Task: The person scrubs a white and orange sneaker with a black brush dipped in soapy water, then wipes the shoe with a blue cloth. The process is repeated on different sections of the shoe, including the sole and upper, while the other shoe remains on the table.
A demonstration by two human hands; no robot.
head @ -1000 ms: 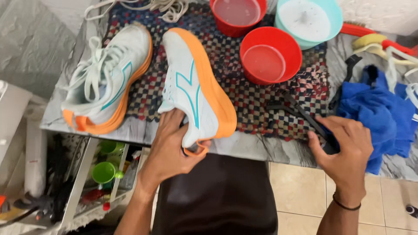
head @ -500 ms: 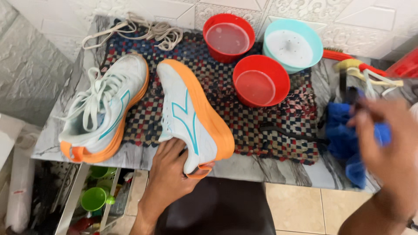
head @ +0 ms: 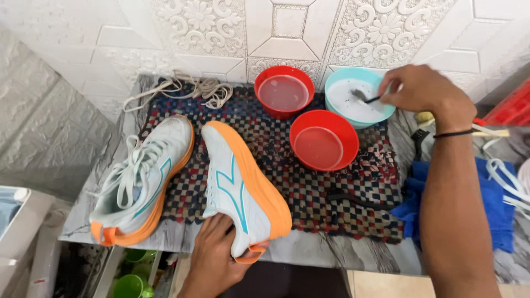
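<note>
Shoes and bowls laid out on a checked mat over a marble table.

Shoes number two: one white-and-orange shoe (head: 243, 193) is tipped on its side at the table's (head: 353, 255) near edge, its heel gripped by the left hand (head: 214, 255) from below; the second shoe (head: 141, 179) stands upright just beside it, untouched. The woven mat (head: 353, 187) is spread under both. Bowls number three: two red bowls (head: 324, 139) (head: 284, 91) and one pale blue bowl (head: 359, 99), well apart from the held shoe. A small dark brush (head: 365, 97) is pinched in the closed right hand (head: 422, 88) and dipped into the blue bowl. One blue cloth (head: 491, 209) lies at the right; loose laces (head: 187, 88) are piled behind.
</note>
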